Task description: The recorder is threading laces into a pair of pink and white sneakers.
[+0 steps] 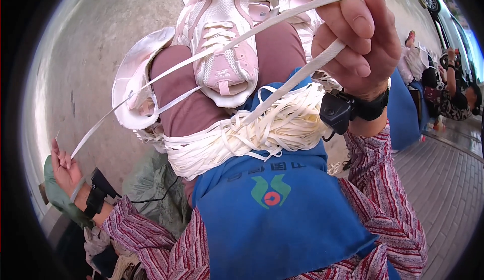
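Observation:
A pink and white sneaker upper [239,60] rests between my knees, its heel end toward me and its white lacing partly threaded. Up at the right, my right hand [355,40] has its fingers curled round a flat white shoelace [282,17], which loops over them. The lace runs taut down across the upper to my left hand [66,171], far out at the left, which grips its other stretch. A thick bundle of loose white laces [282,121] lies across my lap on a blue apron [312,214]. Black camera bands [339,111] circle both wrists.
More pink and white uppers [297,0] are piled beyond my knees, and another upper [136,78] sits beside my left knee. A greenish sack [156,179] stands at lower left. At far right, another person [451,88] sits near parked cars [443,12].

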A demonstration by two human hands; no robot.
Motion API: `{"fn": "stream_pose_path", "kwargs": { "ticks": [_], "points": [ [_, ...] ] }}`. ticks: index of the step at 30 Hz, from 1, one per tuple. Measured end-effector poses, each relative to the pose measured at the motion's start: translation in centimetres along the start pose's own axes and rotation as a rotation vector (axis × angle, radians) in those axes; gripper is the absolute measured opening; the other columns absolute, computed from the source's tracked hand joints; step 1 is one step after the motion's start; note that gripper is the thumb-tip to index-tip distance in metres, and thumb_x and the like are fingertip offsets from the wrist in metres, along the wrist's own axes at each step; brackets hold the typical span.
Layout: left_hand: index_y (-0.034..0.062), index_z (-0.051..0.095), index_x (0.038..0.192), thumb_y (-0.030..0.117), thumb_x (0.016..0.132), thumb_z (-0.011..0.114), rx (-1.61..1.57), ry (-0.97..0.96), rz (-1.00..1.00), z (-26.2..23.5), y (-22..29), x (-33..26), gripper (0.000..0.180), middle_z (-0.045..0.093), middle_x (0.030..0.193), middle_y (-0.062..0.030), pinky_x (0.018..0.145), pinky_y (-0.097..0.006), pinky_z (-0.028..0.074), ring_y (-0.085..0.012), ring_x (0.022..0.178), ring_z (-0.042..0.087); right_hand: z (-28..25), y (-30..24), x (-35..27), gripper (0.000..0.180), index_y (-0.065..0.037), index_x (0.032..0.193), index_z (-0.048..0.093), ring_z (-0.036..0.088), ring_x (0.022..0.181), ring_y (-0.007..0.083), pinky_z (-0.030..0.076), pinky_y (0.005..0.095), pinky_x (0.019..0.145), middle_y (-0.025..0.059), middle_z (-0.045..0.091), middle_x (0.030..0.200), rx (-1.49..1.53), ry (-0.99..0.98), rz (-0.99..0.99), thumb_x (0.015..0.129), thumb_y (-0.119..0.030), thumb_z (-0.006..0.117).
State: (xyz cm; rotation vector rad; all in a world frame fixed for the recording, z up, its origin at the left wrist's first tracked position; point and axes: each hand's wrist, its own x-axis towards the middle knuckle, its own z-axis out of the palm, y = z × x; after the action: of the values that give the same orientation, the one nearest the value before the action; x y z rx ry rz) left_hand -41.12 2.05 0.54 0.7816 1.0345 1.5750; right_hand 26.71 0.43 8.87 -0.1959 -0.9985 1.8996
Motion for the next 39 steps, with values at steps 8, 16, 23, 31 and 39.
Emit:
{"fn": "stream_pose_path", "kwargs": {
  "ticks": [8,16,23,31,39],
  "points": [
    [-0.005,0.037,0.138,0.01,0.101,0.044,0.026,0.028,-0.084,6.2,-3.2,-1.5,0.041,0.051,0.129,-0.0098,0.05,-0.017,0.036,-0.0046,0.06,0.038,-4.2,1.9,-4.5,0.034,-0.009,0.074,0.056,0.035,0.04,0.0023,0.027,0.0169,0.035,-0.0053,0.043,0.058,-0.483,0.965,0.309,0.099,-0.031,0.051],
    [-0.0028,0.036,0.139,0.014,0.1,0.047,0.404,0.093,0.076,19.7,-3.9,-4.1,0.044,0.05,0.135,-0.0143,0.048,-0.014,0.037,-0.0021,0.058,0.039,-7.5,2.1,-6.9,0.026,0.0,0.094,0.067,0.058,0.054,0.0114,0.046,0.0246,0.05,0.0042,0.063,0.068,-1.532,0.886,0.413,0.087,-0.024,0.063],
    [-0.0033,0.048,0.127,0.015,0.099,0.048,0.438,-0.505,-0.23,31.5,-11.7,-9.6,0.033,0.063,0.112,-0.0142,0.039,-0.014,0.035,0.0004,0.048,0.043,-2.2,4.5,-2.8,0.015,-0.002,0.094,0.068,0.062,0.068,0.0193,0.05,0.0297,0.062,0.011,0.063,0.087,-1.512,0.378,0.189,0.083,-0.007,0.06],
    [0.0006,0.061,0.108,0.024,0.099,0.052,0.708,-0.653,-0.307,32.5,-15.3,-9.9,0.027,0.058,0.076,0.0017,0.051,-0.018,0.037,-0.0028,0.058,0.046,-2.4,7.4,-4.0,0.005,-0.003,0.082,0.062,0.063,0.072,0.0289,0.053,0.0381,0.063,0.0116,0.054,0.092,-2.018,0.046,0.245,0.081,-0.007,0.06],
    [-0.0011,0.067,0.1,0.022,0.093,0.06,0.946,-0.574,-0.01,33.1,-16.6,-8.5,0.025,0.067,0.079,-0.0049,0.066,-0.024,0.046,-0.0084,0.071,0.056,-3.2,5.4,-4.1,0.007,-0.003,0.086,0.06,0.061,0.076,0.0311,0.05,0.0401,0.066,0.012,0.054,0.092,-1.932,0.239,0.123,0.084,-0.01,0.061]
  ]
}}
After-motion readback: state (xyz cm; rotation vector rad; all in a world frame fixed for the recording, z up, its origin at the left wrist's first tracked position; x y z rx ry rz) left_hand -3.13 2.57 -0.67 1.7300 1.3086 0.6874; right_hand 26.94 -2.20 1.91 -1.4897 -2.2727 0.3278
